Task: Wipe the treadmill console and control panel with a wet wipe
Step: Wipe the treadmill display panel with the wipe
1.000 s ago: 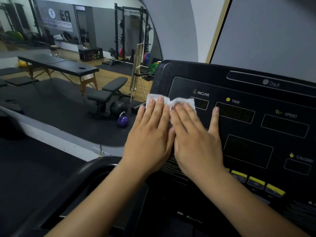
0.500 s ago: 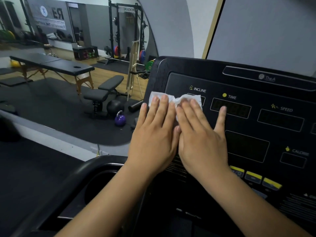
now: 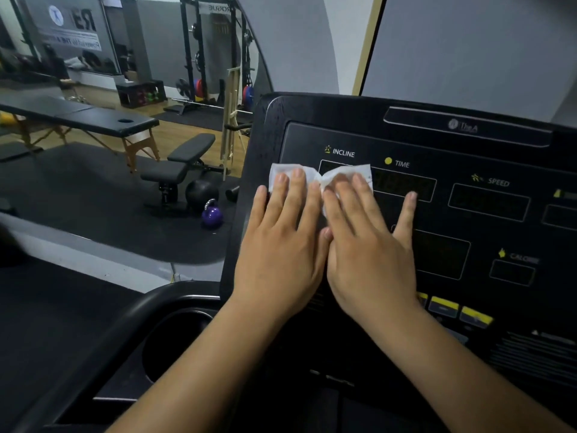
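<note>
**While both hands pressed the wipe flat: upper-left of panel, early in the job**

As the wet wipe (image 3: pixel 316 174) sat under both hands, it lay against the sloping control panel (image 3: pixel 468 164), at the upper-left corner just below the INCLINE label (image 3: pixel 342 152).

Hands: the left hand (image 3: pixel 281 245) and right hand (image 3: pixel 371 254) were side by side and touching. Their fingers (image 3: pixel 295 195) were straight and flat on the wipe. They pressed it and grasped nothing. The right little finger was splayed off the wipe onto the bare TIME window (image 3: pixel 421 187).

Orientation: the wipe's long axis ran left to right across the panel. It was bunched at the middle, where the two hands met. Its left end reached the panel's left border and its right end touched the TIME window's left edge. The far edge showed beyond the fingertips, and the near part was hidden under the palms.

Progress (judgement): early.
- No wet streaks were visible, so I could not tell which areas were already wiped.
- Apparently still left were the SPEED window (image 3: pixel 488 202), the CALORIE window (image 3: pixel 512 273), the yellow buttons (image 3: pixel 443 307), the console (image 3: pixel 312 109) top trim, and the lower text area.
</note>
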### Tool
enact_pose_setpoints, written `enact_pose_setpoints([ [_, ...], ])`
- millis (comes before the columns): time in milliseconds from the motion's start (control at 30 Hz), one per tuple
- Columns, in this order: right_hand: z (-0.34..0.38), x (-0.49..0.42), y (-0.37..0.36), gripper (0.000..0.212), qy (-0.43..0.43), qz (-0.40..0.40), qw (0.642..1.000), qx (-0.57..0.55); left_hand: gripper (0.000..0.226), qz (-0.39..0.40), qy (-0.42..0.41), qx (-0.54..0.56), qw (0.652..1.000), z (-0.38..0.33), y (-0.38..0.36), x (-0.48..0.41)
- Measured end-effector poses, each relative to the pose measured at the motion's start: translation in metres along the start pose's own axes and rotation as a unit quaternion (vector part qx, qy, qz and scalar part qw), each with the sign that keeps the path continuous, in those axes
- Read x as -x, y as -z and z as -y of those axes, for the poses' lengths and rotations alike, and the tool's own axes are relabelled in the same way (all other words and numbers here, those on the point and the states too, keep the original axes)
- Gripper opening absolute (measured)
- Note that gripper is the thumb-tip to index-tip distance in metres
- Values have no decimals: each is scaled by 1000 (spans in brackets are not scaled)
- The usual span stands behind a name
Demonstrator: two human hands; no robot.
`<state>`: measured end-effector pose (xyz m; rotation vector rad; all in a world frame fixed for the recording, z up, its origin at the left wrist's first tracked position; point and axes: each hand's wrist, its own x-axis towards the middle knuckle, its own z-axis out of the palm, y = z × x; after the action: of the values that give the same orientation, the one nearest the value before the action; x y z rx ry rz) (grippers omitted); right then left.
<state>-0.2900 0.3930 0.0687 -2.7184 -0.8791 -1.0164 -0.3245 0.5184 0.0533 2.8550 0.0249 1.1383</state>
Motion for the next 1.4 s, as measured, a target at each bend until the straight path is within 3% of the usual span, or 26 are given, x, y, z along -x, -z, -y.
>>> enact_pose_setpoints([
  [200, -10, 33, -1, 53, 18, 10, 1000, 9, 59, 16, -13, -17, 1000, -14, -6, 24],
  [367, -19, 12, 7, 52, -19, -8, 1000, 4, 58, 10, -15, -16, 1000, -22, -1, -5],
  [567, -24, 47, 3, 53, -13, 10, 1000, 9, 56, 18, -36, -1, 999, -34, -10, 26],
  [800, -35, 25, 17, 53, -57, 17, 998, 17, 55, 8, -37, 0, 999, -44, -4, -5],
  [1400, -54, 67, 20, 52, -80, 8, 996, 27, 54, 4, -79, 21, 997, -73, -11, 15],
])
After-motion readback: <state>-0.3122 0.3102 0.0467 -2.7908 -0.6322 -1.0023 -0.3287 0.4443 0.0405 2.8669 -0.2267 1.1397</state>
